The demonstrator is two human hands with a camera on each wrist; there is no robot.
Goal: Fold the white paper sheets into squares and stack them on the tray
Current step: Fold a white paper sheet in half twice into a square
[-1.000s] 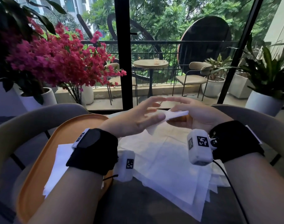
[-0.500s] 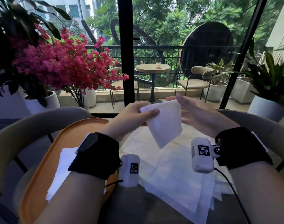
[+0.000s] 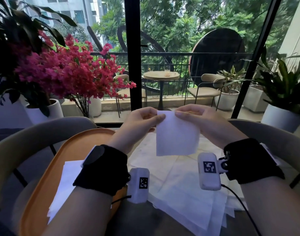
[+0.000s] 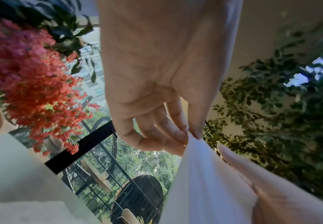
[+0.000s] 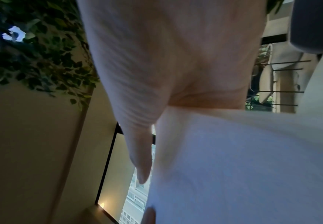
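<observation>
Both hands [image 3: 169, 120] now pinch folded sheet [image 3: 176, 135]; earlier, only left hand [image 3: 139, 123].

Pink-red flowers [image 3: 67, 72] fill the left, beside a white pot [image 3: 43, 110]; a black window post [image 3: 133, 53] stands upright in the middle; beyond the glass, a round café table [image 3: 161, 75] carries a glass [image 3: 167, 72], with 2 beige chairs, one [image 3: 205, 87] to its right; a railing [image 3: 178, 65] runs behind; potted plants [image 3: 282, 92] stand at right.
</observation>
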